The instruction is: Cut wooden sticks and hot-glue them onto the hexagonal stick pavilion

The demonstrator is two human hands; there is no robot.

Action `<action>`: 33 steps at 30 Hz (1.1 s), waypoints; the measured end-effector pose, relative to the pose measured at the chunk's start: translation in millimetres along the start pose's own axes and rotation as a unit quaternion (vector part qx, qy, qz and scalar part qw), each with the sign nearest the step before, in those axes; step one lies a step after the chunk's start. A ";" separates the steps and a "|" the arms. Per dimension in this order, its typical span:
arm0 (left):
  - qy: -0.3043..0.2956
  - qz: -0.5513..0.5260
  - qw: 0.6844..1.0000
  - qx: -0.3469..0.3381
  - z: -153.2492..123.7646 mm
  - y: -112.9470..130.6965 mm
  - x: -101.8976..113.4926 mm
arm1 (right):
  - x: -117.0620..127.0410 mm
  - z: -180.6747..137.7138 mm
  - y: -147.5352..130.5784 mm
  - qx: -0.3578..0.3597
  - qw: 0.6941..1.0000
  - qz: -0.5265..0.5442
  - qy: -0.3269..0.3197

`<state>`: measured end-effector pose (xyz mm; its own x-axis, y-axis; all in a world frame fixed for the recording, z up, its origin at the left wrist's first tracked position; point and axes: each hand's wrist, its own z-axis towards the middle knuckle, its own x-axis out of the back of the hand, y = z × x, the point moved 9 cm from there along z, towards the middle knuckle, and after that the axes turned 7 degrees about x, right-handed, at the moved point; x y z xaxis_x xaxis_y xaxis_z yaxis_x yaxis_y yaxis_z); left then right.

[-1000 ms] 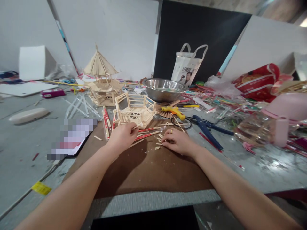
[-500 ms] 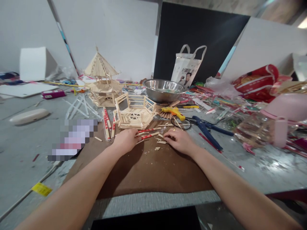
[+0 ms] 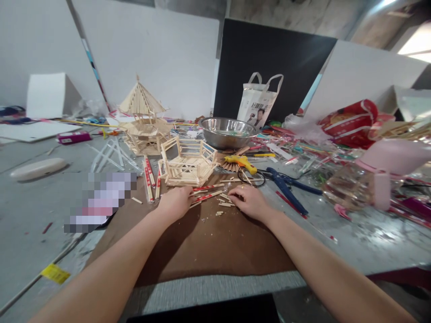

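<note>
My left hand [image 3: 175,202] rests on the brown mat [image 3: 202,242], fingers curled over thin wooden sticks [image 3: 206,196] just in front of a small open-frame stick model [image 3: 187,162]. My right hand [image 3: 248,202] lies palm down a little to the right, its fingertips pressed together on short stick pieces [image 3: 225,201]. Whether either hand really grips a stick is hard to see. A taller stick pagoda [image 3: 144,117] stands behind the frame model.
A yellow glue gun [image 3: 241,161], blue pliers [image 3: 286,186] and a steel bowl [image 3: 227,132] lie beyond my hands. A clear bottle with pink cap [image 3: 367,177], red packets [image 3: 350,122], a white bag [image 3: 258,101] and scattered sticks crowd the right. A blurred patch [image 3: 101,197] sits left.
My left hand has come down from the frame model's front edge onto the sticks on the mat. My right hand shifted slightly among the stick pieces. The view tilted up a little.
</note>
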<state>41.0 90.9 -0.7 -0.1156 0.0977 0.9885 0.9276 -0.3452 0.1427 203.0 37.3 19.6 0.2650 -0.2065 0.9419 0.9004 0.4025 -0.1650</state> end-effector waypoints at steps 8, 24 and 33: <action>-0.013 -0.048 0.999 -0.007 2.8 1.7 -3.9 | 44.6 25.4 58.0 -0.148 0.983 -0.104 0.042; -0.034 -0.538 0.841 -0.039 -10.9 12.2 27.0 | 24.8 45.9 158.6 -0.378 0.922 -0.084 0.006; -0.055 -0.731 0.679 -0.024 -10.2 1.4 31.0 | 76.7 11.6 118.3 -0.275 0.856 0.344 0.269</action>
<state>35.1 83.9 30.6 -0.8714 0.4373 -0.2222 -0.1641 0.1670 0.9722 325.9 79.4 75.6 0.7848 -0.5309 0.3198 0.4549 0.1430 -0.8790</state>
